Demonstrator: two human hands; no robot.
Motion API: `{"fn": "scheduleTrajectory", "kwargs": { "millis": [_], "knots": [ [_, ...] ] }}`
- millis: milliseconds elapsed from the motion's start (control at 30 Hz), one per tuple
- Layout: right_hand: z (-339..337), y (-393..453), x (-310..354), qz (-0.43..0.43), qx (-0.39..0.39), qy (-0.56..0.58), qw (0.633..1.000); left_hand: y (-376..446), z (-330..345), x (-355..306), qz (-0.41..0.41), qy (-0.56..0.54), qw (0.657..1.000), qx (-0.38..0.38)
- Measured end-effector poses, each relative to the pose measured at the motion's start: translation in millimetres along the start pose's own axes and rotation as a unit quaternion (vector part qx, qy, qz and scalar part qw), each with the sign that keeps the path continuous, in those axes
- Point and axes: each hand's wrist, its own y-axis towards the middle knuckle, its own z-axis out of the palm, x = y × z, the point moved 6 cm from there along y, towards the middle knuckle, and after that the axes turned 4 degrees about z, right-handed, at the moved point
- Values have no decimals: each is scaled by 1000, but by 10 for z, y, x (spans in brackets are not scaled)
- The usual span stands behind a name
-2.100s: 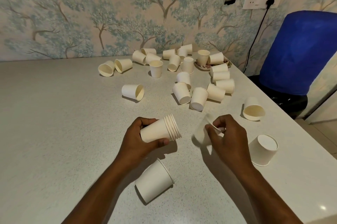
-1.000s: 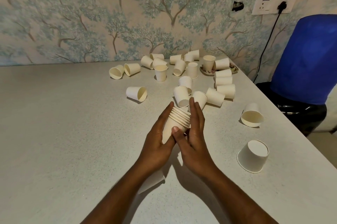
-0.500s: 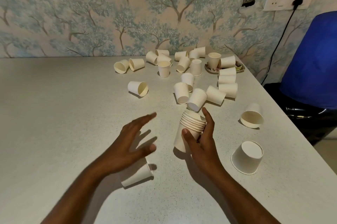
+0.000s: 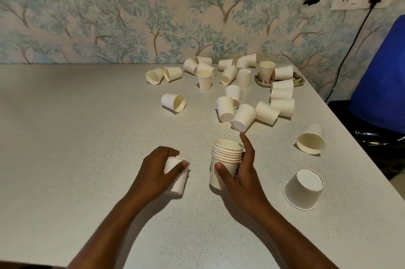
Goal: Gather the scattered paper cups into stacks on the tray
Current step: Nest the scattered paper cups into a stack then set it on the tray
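My right hand (image 4: 242, 177) grips a stack of several white paper cups (image 4: 226, 154), upright with mouths up, its base near the table. My left hand (image 4: 154, 172) is closed around a single paper cup (image 4: 178, 178) just left of the stack. Several loose cups (image 4: 243, 116) lie scattered across the far half of the table, most on their sides. One cup (image 4: 303, 188) stands upside down at the right; another (image 4: 311, 140) lies tipped toward me beyond it. The small patterned tray (image 4: 299, 81) sits at the far right corner, with cups on it.
The grey speckled table (image 4: 76, 148) ends at a right edge close to the tray and the upside-down cup. Beyond that edge stands a blue-backed chair (image 4: 379, 80). A floral wall runs along the back with a socket and black cable (image 4: 348, 49).
The stack passed from both hands to my right hand alone and was turned upright. My left hand, open half a second ago, dropped and closed on the single cup lying near me.
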Motion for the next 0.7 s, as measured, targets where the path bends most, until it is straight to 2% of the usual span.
{"fn": "scheduleTrajectory", "kwargs": {
  "millis": [167,300,367,533,700],
  "knots": [
    [57,-16,-78,26,6,-38,999,91,-17,-7,-62,-77,988,-117],
    [90,-47,-81,24,8,-102,994,150,-55,-58,-60,-123,971,-197],
    [121,-73,-35,9,7,-129,992,188,-48,-82,-57,-155,963,-212],
    [210,-70,122,-37,-27,-187,981,225,62,-292,11,-189,972,-138],
    [259,16,183,-29,-74,-191,978,274,57,-298,60,-185,980,-49]
  ]
}}
